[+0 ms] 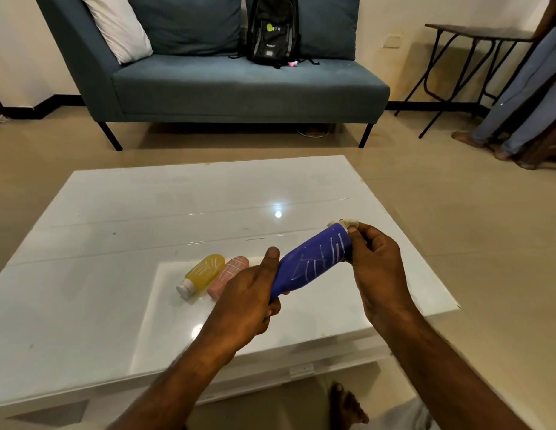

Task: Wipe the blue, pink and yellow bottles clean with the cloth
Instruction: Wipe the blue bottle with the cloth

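The left hand [248, 302] grips the cap end of a soft blue bottle [311, 263] scribbled with white marks, held above the glossy white table [115, 212], its long axis slanting up toward the far right. The right hand [379, 268] pinches a small white cloth [348, 223] against the bottle's raised base. A yellow bottle [204, 273] and a pink bottle [228, 274] lie side by side on the table, bases pointing away.

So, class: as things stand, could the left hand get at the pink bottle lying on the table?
Probably not yet: the left hand is wrapped around the blue bottle. The pink bottle lies just beyond it beside the yellow bottle, with nothing between, so only the full grip stands in the way.
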